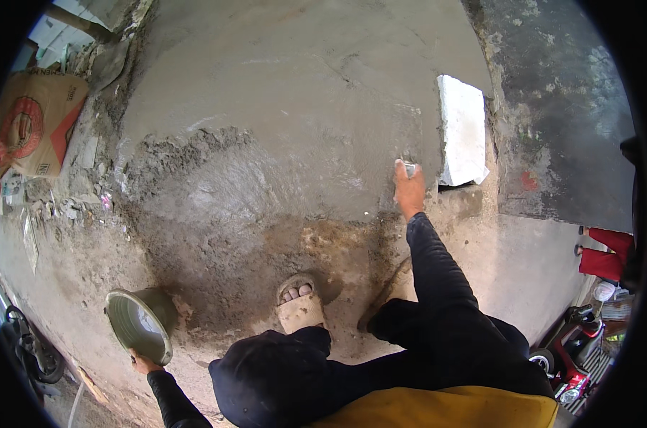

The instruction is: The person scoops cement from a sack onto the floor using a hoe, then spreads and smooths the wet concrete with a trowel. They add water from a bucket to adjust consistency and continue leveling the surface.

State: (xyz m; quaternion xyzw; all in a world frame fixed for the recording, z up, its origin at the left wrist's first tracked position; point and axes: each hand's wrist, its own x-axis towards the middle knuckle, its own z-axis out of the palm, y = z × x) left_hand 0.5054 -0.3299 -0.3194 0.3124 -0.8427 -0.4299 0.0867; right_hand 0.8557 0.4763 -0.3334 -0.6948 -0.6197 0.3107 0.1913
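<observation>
My left hand (144,362) grips the near rim of a grey-green bucket (168,311), which is tilted so that its mouth faces left. A pale shine shows inside the bucket. Farther ahead on the right, my right hand (410,191) is closed around what looks like a trowel (409,169); its blade blends into the grey mortar, so its outline is faint. Wet mortar (295,93) spreads ahead of me, smooth at the far side and rough and lumpy at the left. A white block (462,132) stands just right of my right hand.
My sandalled foot (300,307) is on bare ground beside the mortar's near edge. A brown paper sack (41,121) and rubble lie at the left. Dark paving (559,114) borders the right. A person in red trousers (607,253) and a red motorbike (573,357) are farther right.
</observation>
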